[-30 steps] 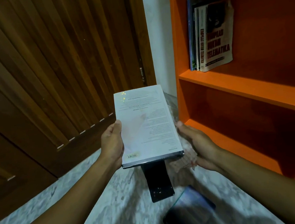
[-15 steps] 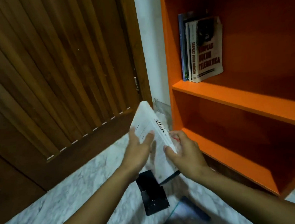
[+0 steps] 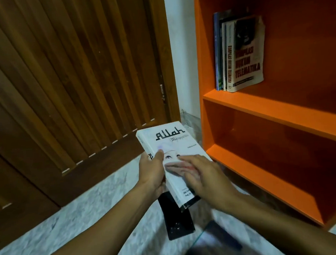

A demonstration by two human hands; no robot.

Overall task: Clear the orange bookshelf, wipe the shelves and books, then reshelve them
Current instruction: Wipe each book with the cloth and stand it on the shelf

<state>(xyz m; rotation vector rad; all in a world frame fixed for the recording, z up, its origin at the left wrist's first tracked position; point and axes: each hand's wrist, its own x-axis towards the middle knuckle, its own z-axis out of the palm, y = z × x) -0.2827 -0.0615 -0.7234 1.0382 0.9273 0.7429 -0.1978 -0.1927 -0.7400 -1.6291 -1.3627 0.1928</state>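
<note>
White book (image 3: 175, 147) held front cover up, just left of the orange bookshelf (image 3: 280, 115) and level with its lowest compartment; cover title "Allah" readable near the top edge. Left hand (image 3: 152, 173) wrapped around the spine side, thumb on the cover, remaining fingers underneath and hidden. Right hand (image 3: 204, 177) laid flat on the lower half of the cover, fingers straight and pressing on a pale cloth (image 3: 176, 168) spread between palm and cover; cloth blurred, edges hard to make out. Lower corner of the book overlapping a black book (image 3: 178, 220) lying on the marble floor (image 3: 71, 237) directly beneath. A dark book with a glossy cover (image 3: 212, 245) lying on the floor nearer the camera, blurred. Shelved books (image 3: 238, 54) standing upright at the left end of the middle shelf, against the side panel; outermost one facing out with the title "Kompilasi Hukum Telematika", its upper right corner worn. Rest of that shelf and the lowest compartment bare orange board. Wooden slatted door (image 3: 67, 75) on the left, separated from the bookshelf by a narrow strip of white wall (image 3: 182, 44).
</note>
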